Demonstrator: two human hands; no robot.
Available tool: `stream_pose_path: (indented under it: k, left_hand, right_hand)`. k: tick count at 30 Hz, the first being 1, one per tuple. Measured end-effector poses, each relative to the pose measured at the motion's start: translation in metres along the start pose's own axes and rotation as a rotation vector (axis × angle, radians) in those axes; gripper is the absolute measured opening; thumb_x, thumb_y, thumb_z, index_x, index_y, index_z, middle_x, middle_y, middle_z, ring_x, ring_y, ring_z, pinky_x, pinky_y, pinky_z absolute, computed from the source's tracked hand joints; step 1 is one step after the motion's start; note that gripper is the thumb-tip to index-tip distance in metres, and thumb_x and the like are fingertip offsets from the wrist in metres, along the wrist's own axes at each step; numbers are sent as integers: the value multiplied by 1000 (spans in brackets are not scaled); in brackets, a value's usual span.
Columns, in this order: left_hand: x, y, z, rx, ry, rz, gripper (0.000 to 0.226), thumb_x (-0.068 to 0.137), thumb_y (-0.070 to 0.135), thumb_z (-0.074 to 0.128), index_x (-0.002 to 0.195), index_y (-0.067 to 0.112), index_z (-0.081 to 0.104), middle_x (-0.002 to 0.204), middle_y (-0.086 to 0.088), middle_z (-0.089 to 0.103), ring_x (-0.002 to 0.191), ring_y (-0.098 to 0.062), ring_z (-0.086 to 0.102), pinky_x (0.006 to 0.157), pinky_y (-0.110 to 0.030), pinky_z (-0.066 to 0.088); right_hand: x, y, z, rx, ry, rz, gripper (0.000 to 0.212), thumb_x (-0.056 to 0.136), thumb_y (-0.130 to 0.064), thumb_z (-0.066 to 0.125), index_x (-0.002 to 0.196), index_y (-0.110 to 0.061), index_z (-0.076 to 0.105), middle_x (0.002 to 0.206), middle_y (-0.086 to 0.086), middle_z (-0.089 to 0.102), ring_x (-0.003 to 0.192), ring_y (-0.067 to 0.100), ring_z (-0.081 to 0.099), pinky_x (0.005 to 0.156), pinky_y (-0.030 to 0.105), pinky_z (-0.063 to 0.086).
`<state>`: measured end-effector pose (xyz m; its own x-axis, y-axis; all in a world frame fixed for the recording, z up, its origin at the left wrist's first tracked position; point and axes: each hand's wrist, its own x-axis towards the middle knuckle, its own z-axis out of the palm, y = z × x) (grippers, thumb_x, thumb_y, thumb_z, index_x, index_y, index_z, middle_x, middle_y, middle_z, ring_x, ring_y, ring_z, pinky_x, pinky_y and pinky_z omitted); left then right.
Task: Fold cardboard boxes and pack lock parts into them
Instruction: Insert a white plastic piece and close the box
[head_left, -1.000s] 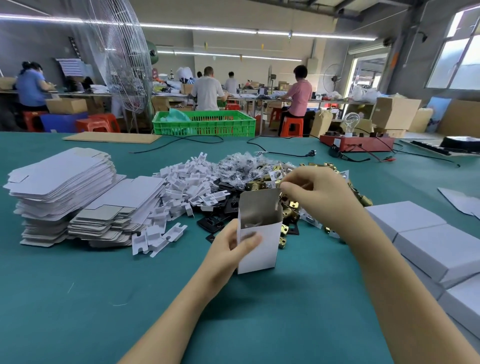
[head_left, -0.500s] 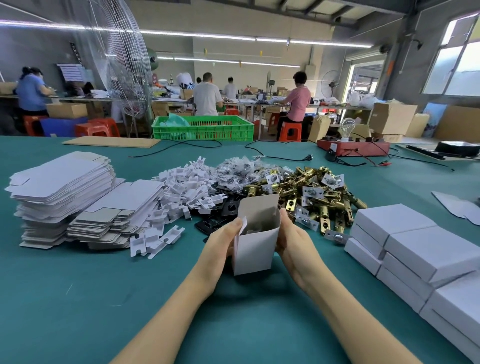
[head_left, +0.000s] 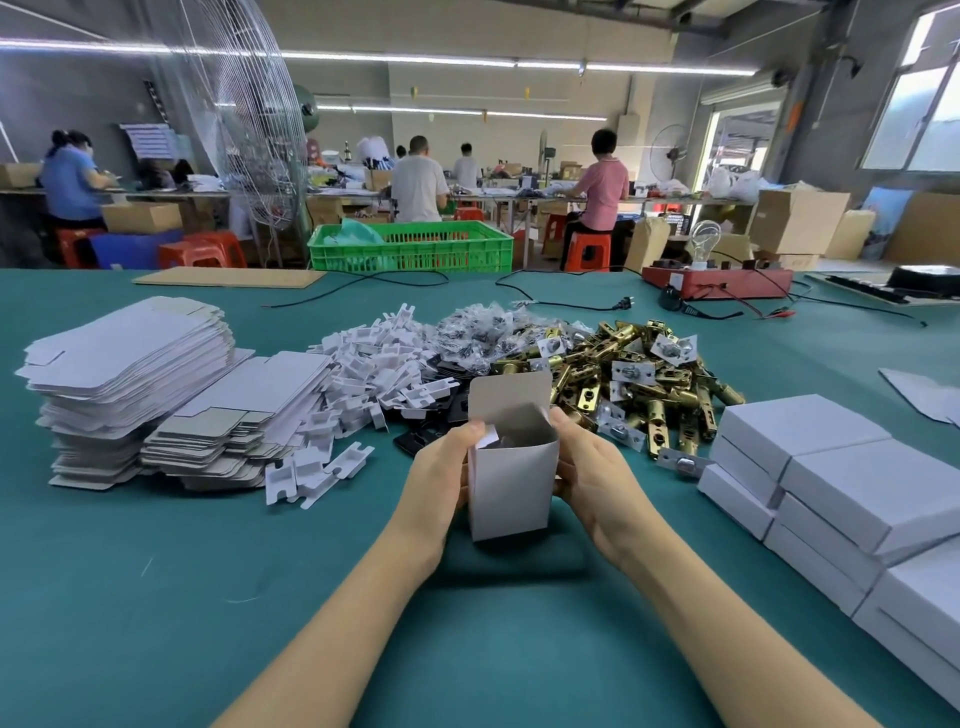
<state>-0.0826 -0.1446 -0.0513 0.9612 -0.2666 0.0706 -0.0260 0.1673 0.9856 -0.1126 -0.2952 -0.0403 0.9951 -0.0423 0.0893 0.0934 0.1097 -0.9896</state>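
A small white cardboard box (head_left: 511, 483) stands upright on the green table, its top flap raised and open. My left hand (head_left: 441, 473) grips its left side, thumb at the rim. My right hand (head_left: 592, 467) holds its right side. Something dark and a white piece lie inside, partly hidden. Behind the box lies a heap of brass latch parts (head_left: 639, 374), bagged screws (head_left: 483, 332), black plates (head_left: 447, 400) and white plastic inserts (head_left: 374, 369).
Stacks of flat white box blanks (head_left: 135, 364) sit at the left. Closed white boxes (head_left: 841, 488) are stacked at the right. A green crate (head_left: 410, 249), a red tester with a bulb (head_left: 717, 280) and cables lie at the far edge. People work at benches beyond.
My right hand came back from the parts heap to the right side of the box. Both hands now hold the box, which has shifted slightly toward me.
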Motion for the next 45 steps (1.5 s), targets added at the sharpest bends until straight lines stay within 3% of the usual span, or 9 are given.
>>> stream_pose_path:
  k: [3, 5, 10, 20, 27, 33, 36, 41, 45]
  left_hand:
    - [-2, 1, 5, -23, 54, 58, 50, 69, 48, 60, 105, 15, 69, 106, -16, 71, 88, -22, 65, 77, -37, 45]
    - [-2, 1, 7, -27, 143, 143, 41, 69, 40, 62, 107, 23, 63, 103, -6, 72, 89, -19, 68, 73, -31, 48]
    - [-8, 8, 10, 3, 199, 375, 31, 79, 18, 61, 93, 45, 63, 95, 4, 71, 84, -9, 65, 67, -16, 49]
    - [-12, 9, 12, 49, 159, 437, 46, 96, -2, 51, 83, 36, 74, 81, 12, 70, 80, -2, 62, 73, -11, 47]
    - [-14, 6, 17, 102, 209, 466, 24, 97, -5, 47, 97, 9, 66, 85, 6, 66, 78, 2, 60, 73, -9, 44]
    - [-13, 10, 21, 123, 225, 512, 40, 93, -13, 41, 88, 22, 61, 80, 20, 65, 77, 3, 59, 72, -10, 46]
    - [-12, 11, 21, 110, 246, 507, 48, 90, -14, 43, 77, 28, 63, 82, 17, 67, 79, 0, 61, 72, -14, 47]
    - [-10, 9, 20, 81, 251, 471, 50, 91, -2, 41, 66, 35, 64, 86, 10, 71, 89, -9, 65, 76, -28, 45]
    - [-14, 7, 21, 52, 245, 443, 37, 81, 16, 38, 65, 34, 65, 91, 8, 73, 89, -9, 63, 68, -23, 42]
  right_hand:
    - [0, -1, -2, -28, 30, -33, 24, 95, -34, 53, 85, -24, 73, 89, -1, 71, 75, 12, 60, 66, 25, 43]
    - [0, -3, -1, -33, 43, -97, 14, 95, -23, 54, 87, -25, 65, 81, -6, 66, 67, 8, 54, 57, 20, 40]
    - [-2, -10, 2, 37, 20, -234, 29, 98, -5, 48, 102, -31, 60, 98, -1, 67, 83, 11, 60, 56, 18, 46]
    - [-7, -15, 3, 116, 20, -244, 23, 95, -8, 54, 82, -27, 61, 83, -4, 68, 72, 8, 62, 52, 16, 44]
    - [-6, -14, 5, 108, 71, -259, 28, 95, -2, 52, 79, -24, 60, 79, -1, 67, 71, 11, 62, 53, 18, 44]
    - [-8, -14, 8, 13, 120, -286, 38, 95, 3, 48, 70, -24, 59, 78, 3, 66, 70, 11, 60, 55, 18, 45]
    - [-8, -12, 9, -12, 167, -273, 33, 93, 2, 44, 73, -18, 60, 92, 16, 67, 81, 17, 58, 62, 24, 44]
    - [-10, -15, 10, 49, 121, -226, 13, 76, -27, 50, 71, -23, 61, 90, 15, 62, 81, 20, 53, 69, 34, 39]
    - [-9, -9, 7, -57, 100, -290, 25, 83, -36, 60, 88, -11, 58, 89, 11, 60, 81, 16, 52, 73, 32, 41]
